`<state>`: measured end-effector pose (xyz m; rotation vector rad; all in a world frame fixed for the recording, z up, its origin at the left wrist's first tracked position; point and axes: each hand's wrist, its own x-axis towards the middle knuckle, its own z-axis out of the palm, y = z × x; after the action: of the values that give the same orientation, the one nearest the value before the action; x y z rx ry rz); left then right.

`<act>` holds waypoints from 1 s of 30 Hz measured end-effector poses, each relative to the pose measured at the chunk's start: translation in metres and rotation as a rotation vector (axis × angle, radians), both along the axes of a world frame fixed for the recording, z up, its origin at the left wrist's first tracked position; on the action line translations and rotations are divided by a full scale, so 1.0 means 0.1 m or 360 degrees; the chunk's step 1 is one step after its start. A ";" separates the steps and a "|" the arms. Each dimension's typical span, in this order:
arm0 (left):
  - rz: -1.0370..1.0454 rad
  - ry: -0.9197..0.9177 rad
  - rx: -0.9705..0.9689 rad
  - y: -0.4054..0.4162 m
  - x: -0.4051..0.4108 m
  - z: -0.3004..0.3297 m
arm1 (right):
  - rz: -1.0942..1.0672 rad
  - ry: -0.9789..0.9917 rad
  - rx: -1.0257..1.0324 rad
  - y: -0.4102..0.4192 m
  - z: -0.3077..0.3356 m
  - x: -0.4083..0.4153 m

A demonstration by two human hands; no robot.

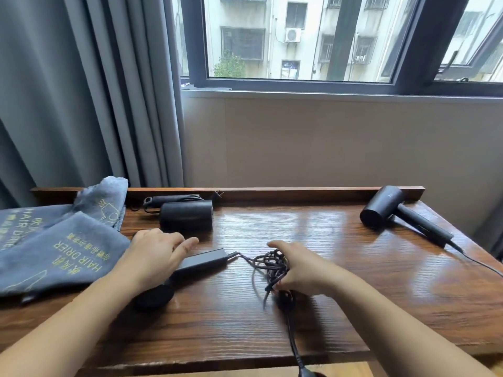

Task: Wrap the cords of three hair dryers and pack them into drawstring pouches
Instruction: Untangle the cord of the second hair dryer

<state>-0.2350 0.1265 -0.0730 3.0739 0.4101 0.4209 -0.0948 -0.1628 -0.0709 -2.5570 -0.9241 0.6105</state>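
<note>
Three black hair dryers lie on the wooden table (353, 281). The near dryer (201, 262) lies in front of me; my left hand (155, 254) rests on its handle with fingers extended. Its tangled black cord (268, 263) lies in a loose bundle to the right, where my right hand (296, 268) curls its fingers round the loops. A second dryer (186, 214) with a wound cord sits at the back left. The third dryer (402, 216) lies at the back right, cord trailing off the edge. Grey drawstring pouches (62, 254) with yellow print lie at the left.
A raised wooden lip (299, 192) runs along the table's back edge. Grey curtains (81, 91) hang behind the left side, a window (299, 39) above the wall. The near dryer's plug (304, 372) hangs over the front edge.
</note>
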 end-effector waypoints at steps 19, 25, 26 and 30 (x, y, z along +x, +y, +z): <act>-0.0599 -0.0042 -0.1135 -0.87 0.75 -0.12 | 0.0466 -0.0393 0.0660 0.52 -0.07 0.46; -0.0373 -0.0151 -0.0804 -0.84 1.10 -0.32 | 0.0287 -0.0209 0.0682 0.29 -0.34 0.80; -0.0301 -0.0217 -0.0871 -0.82 1.16 -0.32 | 0.0270 -0.0318 0.0598 0.26 -0.36 0.87; -0.0096 -0.0468 -0.1166 -0.78 1.30 -0.31 | 0.0216 -0.0643 0.0408 0.15 -0.42 1.08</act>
<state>-0.1053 0.0488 -0.1042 2.2708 0.3555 0.5564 0.0134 -0.1475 -0.1131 -2.4360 -1.2249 -0.0031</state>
